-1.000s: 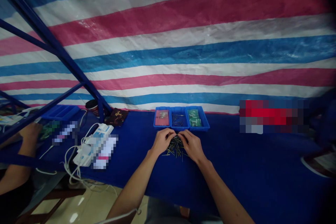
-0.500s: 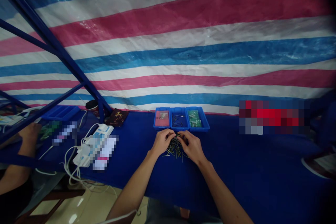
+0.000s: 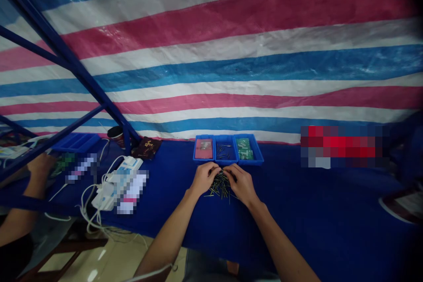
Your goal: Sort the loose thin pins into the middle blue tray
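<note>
A loose pile of thin metal pins or screws (image 3: 220,188) lies on the blue table cover. Over its far edge my left hand (image 3: 205,178) and my right hand (image 3: 242,182) meet with fingertips pinched close together; whatever they hold is too small to name. Just beyond my hands stand three joined blue bins. The left bin (image 3: 204,161) has a pink item with a clear packet, the middle bin (image 3: 226,161) has several thin metal pieces, and the right bin (image 3: 258,157) has a green item with small pale pieces.
To the left are a white power strip (image 3: 132,164) with tangled cables, a dark brown packet (image 3: 147,147), a dark cup (image 3: 115,133) and a blue metal frame (image 3: 89,83). Another person's arm (image 3: 37,180) reaches in at the far left. A striped sheet (image 3: 231,66) hangs behind.
My hands stay almost in place, with only a slight shift of the fingers above the pile. The other person's hand at the far left has moved slightly right.
</note>
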{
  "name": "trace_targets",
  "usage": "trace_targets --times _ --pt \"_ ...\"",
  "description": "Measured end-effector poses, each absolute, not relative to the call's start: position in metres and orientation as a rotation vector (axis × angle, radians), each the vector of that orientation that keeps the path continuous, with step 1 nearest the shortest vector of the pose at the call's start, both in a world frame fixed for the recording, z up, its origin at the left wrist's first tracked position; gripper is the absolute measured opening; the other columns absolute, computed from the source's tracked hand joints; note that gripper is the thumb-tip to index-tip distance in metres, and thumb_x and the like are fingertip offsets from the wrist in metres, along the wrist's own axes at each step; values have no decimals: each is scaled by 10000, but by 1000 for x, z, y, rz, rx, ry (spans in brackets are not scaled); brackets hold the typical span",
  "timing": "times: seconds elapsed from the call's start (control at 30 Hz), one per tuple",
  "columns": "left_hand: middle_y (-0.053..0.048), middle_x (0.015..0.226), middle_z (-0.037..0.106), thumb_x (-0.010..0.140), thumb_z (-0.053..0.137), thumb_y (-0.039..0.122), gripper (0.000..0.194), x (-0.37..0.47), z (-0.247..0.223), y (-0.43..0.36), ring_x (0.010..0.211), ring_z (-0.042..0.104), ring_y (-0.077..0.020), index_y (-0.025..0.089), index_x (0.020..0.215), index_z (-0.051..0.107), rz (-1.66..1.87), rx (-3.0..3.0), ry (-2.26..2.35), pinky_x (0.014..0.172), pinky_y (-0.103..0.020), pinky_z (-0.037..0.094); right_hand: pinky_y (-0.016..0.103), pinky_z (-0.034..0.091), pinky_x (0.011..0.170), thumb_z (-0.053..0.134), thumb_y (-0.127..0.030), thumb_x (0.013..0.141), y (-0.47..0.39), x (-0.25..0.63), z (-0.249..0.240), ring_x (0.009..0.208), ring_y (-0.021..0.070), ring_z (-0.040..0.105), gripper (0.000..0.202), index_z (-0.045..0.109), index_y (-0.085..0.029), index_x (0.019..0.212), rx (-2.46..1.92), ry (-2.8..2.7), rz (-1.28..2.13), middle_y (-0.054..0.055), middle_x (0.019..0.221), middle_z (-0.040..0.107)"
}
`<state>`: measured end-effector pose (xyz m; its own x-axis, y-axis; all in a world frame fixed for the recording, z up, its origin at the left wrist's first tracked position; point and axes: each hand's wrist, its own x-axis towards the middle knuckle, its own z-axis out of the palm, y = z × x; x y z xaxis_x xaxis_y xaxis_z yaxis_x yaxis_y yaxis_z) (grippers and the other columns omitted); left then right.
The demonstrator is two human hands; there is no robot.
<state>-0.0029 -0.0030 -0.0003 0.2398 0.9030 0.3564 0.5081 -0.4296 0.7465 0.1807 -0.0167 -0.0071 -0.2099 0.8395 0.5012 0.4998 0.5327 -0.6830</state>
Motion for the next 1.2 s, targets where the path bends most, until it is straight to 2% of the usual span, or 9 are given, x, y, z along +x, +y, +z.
trace_targets --times 0.43,0.93,1.2 --pt "-8 687 623 995 470 348 370 -3 6 -5 628 543 -120 154 715 613 1046 2035 1291 679 -221 421 281 490 743 472 -301 1003 -16 180 -10 801 172 649 219 672 -236 944 -1102 -1887 512 35 909 677" --pt "12 632 565 998 461 368 407 -2 6 -6 595 506 -110 156 667 566 986 2083 1306 656 -215 400 275 483 760 493 -245 975 -14 181 -11 799 168 649 187 654 -234 880 -1110 -1856 465 31 910 651" --pt "-7 670 617 1010 435 369 419 -3 9 -7 615 544 -119 155 689 599 983 2058 1268 662 -223 412 282 485 770 494 -229 968 -14 182 -10 797 172 644 177 642 -233 872 -1124 -1836 449 32 900 654"
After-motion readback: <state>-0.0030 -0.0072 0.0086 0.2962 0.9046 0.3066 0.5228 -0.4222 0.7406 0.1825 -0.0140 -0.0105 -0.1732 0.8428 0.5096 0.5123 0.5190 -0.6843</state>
